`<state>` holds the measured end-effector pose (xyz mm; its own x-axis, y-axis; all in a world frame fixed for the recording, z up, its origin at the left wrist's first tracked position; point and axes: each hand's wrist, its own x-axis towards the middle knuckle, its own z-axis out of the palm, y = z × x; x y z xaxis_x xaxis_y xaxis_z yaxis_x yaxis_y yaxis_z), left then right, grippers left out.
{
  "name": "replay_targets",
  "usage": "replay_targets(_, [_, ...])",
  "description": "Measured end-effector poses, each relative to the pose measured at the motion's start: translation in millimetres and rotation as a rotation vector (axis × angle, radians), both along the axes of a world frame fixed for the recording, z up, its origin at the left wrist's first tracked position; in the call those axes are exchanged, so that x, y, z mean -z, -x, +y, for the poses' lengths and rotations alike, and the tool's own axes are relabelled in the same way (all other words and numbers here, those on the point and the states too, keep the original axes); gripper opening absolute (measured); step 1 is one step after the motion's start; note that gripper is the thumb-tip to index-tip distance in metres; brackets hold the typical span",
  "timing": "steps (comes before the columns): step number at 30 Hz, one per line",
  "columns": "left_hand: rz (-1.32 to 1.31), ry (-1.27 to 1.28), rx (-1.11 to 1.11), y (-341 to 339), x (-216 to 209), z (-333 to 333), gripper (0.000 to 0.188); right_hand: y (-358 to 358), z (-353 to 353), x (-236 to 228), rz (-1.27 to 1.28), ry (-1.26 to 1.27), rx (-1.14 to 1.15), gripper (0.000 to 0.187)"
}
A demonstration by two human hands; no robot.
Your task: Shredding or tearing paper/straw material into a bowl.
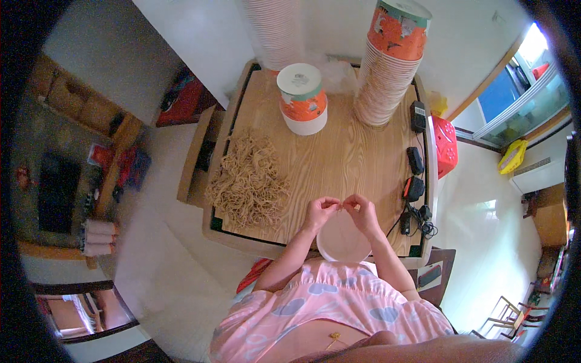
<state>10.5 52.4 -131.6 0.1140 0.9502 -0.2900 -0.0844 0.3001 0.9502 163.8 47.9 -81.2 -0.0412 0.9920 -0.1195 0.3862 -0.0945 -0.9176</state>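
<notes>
Head view: just below and right of the frame's centre, the left hand (324,212) and right hand (362,213) nearly meet, each with thumb and forefinger closed in a pinch. Between their fingertips is what seems to be a thin strand (341,209), too small to make out surely. Directly below the fingers in the picture, between the forearms, is a white tub (344,243) at the table's near edge. Left of the hands, well apart from the fingers, a loose heap of tan cord (249,181) lies on the wooden table (336,160). An upturned orange-and-white tub (302,103) stands at upper centre, a tall tub stack (390,72) at upper right.
</notes>
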Motion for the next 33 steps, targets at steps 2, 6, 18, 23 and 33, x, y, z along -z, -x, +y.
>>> replay_targets(2, [0.029,-0.007,0.014,1,-1,0,0.011,1,-1,-5,-0.055,-0.025,-0.014,0.007])
replay_targets(6, [-0.007,0.029,0.053,0,-4,1,0.013,-3,0,12,-0.039,-0.079,-0.011,0.007])
replay_targets(18, [0.167,-0.063,0.013,-4,-17,-4,0.013,-4,0,7,-0.067,-0.100,-0.038,0.006])
replay_targets(23, [0.234,-0.110,0.025,-4,-14,-4,0.014,-3,0,-2,-0.030,-0.049,-0.040,0.007])
replay_targets(33, [0.257,-0.109,0.024,-4,-6,-4,0.015,-4,0,-2,-0.069,-0.114,-0.059,0.006])
